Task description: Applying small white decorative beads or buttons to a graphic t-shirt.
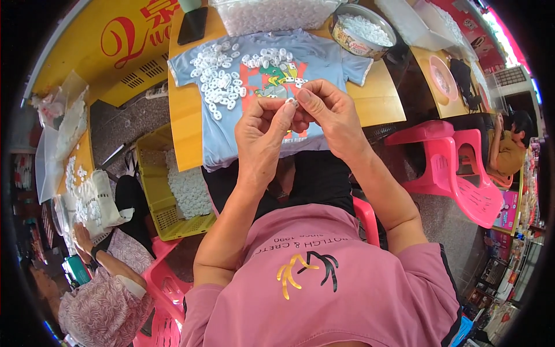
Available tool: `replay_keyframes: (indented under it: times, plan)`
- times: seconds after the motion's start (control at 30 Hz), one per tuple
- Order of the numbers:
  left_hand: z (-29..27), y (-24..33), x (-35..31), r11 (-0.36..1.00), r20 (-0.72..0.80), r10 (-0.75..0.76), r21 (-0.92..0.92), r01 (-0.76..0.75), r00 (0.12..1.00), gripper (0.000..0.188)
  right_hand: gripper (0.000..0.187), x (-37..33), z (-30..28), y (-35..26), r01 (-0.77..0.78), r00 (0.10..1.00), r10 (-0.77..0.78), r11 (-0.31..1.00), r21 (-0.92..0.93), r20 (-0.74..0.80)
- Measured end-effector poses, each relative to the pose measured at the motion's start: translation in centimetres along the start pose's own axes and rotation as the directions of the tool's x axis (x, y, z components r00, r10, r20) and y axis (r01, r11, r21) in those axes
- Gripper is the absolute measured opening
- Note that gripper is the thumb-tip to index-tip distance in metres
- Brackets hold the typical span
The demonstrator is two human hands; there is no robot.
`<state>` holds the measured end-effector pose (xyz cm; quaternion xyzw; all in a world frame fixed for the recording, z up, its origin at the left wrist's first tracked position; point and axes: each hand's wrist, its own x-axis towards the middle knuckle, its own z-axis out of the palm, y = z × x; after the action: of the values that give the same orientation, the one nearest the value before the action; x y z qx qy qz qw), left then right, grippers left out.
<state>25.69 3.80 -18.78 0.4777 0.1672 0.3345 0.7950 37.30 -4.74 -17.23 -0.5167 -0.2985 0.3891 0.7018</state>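
My left hand (261, 132) and my right hand (334, 117) meet above the grey-blue T-shirt (222, 134), fingertips pinched together. Between them is a small white plastic piece (291, 103), mostly covered by the fingers. Both thumbs press near it, and the other fingers curl underneath. On the shirt, left of my hands, lies a loose pile of white two-holed plastic pieces (218, 81). A smaller row of the same pieces (269, 57) lies beyond my hands, and a few sit by the printed dinosaur, close to my right fingertips.
At the table's far side stand a clear tub (274, 22) and a round tin (354, 46) of white pieces, with a black phone (192, 26) to the left. A yellow crate (155, 191) sits below left. Pink chairs (445, 165) flank me; a co-worker (110, 289) sits at left.
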Motion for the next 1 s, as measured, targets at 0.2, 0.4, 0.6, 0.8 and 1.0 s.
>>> replay_keyframes:
  times: [0.2, 0.4, 0.6, 0.8, 1.0]
  plan:
    - [-0.1, 0.0, -0.1, 0.999, 0.001, 0.019, 0.039, -0.019, 1.000, 0.013, 0.020, 0.0, 0.3, 0.1, 0.049, 0.999, -0.050, 0.998, -0.050, -0.015]
    - [0.0, 0.0, -0.2, 0.999, -0.011, 0.027, 0.033, -0.026, 1.000, 0.012, 0.018, 0.4, -0.1, 0.2, 0.075, 0.997, -0.073, 0.991, -0.109, 0.026]
    - [-0.4, -0.3, -0.1, 0.992, -0.010, 0.059, 0.113, -0.057, 0.998, 0.012, 0.014, 0.7, -0.4, 0.5, -0.012, 0.998, 0.011, 1.000, 0.021, 0.054]
    - [-1.8, -1.3, 1.6, 0.967, -0.032, 0.029, 0.254, -0.020, 0.999, 0.012, 0.015, 2.2, -1.0, 2.7, -0.081, 0.996, 0.080, 0.997, 0.017, 0.026]
    - [-3.4, -2.9, 2.2, 0.988, -0.019, -0.142, 0.056, 0.143, 0.990, 0.015, 0.019, 2.5, -1.6, 3.6, -0.128, 0.992, 0.124, 0.983, -0.132, -0.032]
